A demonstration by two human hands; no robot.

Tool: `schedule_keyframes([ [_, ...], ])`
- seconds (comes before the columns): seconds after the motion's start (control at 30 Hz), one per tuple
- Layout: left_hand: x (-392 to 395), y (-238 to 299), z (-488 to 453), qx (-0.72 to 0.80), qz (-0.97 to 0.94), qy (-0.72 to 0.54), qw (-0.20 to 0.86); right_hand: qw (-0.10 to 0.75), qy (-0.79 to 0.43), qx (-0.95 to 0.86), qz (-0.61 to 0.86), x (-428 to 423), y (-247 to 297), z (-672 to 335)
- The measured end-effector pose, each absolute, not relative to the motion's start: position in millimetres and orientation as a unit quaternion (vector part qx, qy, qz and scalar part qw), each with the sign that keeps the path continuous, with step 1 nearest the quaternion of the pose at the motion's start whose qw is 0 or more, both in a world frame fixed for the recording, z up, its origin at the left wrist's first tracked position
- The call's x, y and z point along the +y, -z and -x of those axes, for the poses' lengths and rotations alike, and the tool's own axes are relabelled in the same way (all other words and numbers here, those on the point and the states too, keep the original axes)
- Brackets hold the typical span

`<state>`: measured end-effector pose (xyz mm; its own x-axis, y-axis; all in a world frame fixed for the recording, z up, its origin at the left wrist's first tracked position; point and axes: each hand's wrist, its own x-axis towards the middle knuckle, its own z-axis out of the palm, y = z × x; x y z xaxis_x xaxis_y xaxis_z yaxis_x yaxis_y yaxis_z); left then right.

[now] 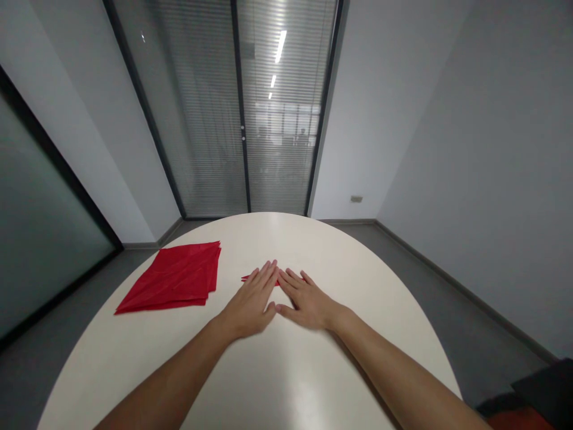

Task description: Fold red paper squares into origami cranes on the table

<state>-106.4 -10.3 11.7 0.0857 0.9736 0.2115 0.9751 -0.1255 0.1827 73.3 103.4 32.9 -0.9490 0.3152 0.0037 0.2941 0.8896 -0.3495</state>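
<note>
My left hand (253,301) lies flat with its fingers stretched forward, and my right hand (308,300) lies flat beside it, angled inward. Their fingertips and thumbs nearly meet in the middle. Beneath both hands is a small, flat red piece (277,283), perhaps folded paper or cloth; only its left tip, a bit in the middle and a sliver at the right show. The rest of it is hidden. To the left lies a stack of creased red sheets (174,278), thin like paper or cloth, with its edges slightly offset.
A round white table (358,272) carries everything. Behind it stand glass panels (210,119) with blinds in dark frames. A plain wall (487,179) runs along the right. Something dark with an orange-red part (544,391) sits at the lower right, beyond the table's edge.
</note>
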Motion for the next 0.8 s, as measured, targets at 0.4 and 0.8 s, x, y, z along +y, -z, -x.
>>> schedule_keyframes([
  [0.4, -6.5, -18.6, 110.5, -0.717, 0.689, 0.077, -0.067, 0.018, -0.181, -0.971, 0.157, 105.0, -34.4, -75.2],
  [0.8, -5.6, -4.3, 107.9, -0.749, 0.657, 0.088, -0.013, 0.013, -0.179, -0.970, 0.167, 104.1, -33.1, -74.3],
])
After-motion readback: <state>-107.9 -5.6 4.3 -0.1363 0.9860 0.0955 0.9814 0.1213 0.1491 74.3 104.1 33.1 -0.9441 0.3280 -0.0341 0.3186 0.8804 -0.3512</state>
